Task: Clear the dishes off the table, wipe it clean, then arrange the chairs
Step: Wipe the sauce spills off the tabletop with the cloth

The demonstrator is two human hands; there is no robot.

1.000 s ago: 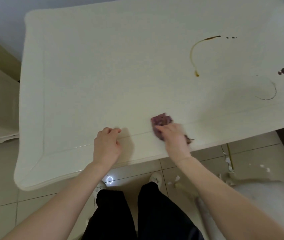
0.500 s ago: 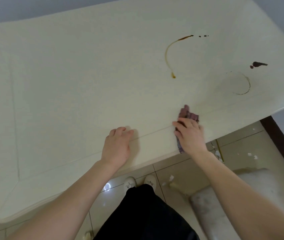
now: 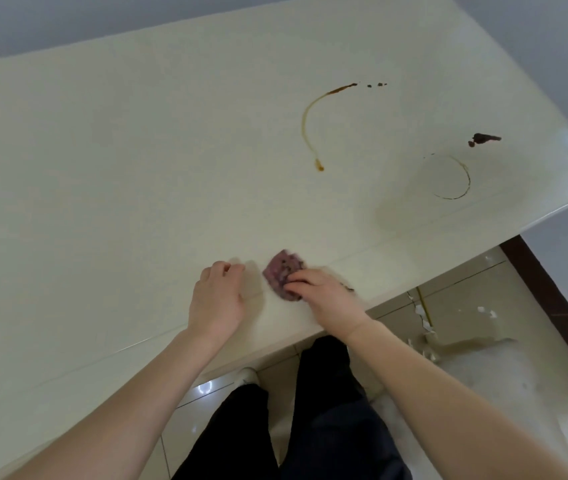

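We see the purple rag (image 3: 283,273) lying on the cream table (image 3: 137,185) near its front edge, pressed down under our right hand (image 3: 324,294), whose fingers curl over it. Just beside it, our left hand (image 3: 216,299) rests on the tabletop, fingers loosely bent, gripping nothing. Farther back lie a curved brown streak (image 3: 310,123), a faint ring stain (image 3: 455,178) and a dark blob (image 3: 483,138).
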